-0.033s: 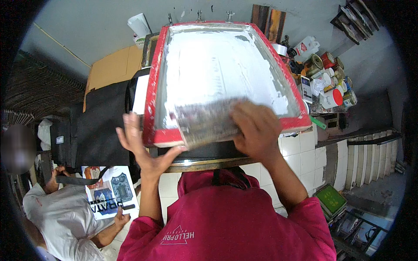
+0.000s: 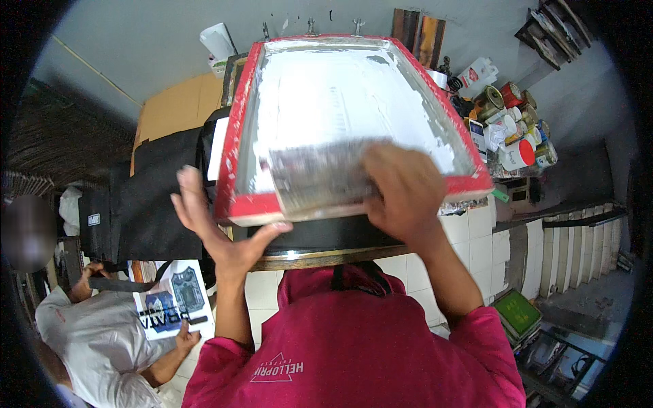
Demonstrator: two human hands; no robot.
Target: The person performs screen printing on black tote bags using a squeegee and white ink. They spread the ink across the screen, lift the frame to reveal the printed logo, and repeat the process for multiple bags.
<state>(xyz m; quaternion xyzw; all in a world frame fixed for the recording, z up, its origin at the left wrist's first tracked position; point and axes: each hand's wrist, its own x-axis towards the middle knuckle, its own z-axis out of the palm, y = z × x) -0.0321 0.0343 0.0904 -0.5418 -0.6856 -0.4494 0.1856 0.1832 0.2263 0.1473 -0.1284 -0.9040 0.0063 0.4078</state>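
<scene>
The right hand (image 2: pixel 407 190) holds a scraper (image 2: pixel 320 175) by its right end, fingers closed over the top, both blurred. The scraper is a broad, stained, greyish slab lying across the near end of a red-edged frame (image 2: pixel 235 139), slanted so that its lower edge comes down over the frame's near rail. Inside the frame, white paint (image 2: pixel 333 95) covers most of the sheet, ragged at its borders, with a grey margin on the left and right.

The left hand (image 2: pixel 228 234) holds nothing; its fingers are spread wide beside the frame's near left corner. The thumb points right, just under the near rail, and I cannot tell whether it touches the wood.

The frame sits above a bench (image 2: pixel 326 257), whose front edge shows nearest the person, with a black surface between. Left of the frame lie black cloth (image 2: pixel 163 190) and, farther off, a sheet of cardboard (image 2: pixel 177 109). On the right stand a clear bottle (image 2: pixel 479 75), several tins (image 2: pixel 488 102) and a white tub with a red lid (image 2: pixel 517 156); a phone (image 2: pixel 477 136) is near the frame. At the near left, a co-worker in a grey shirt (image 2: pixel 102 340) holds a printed sheet (image 2: pixel 173 299).
</scene>
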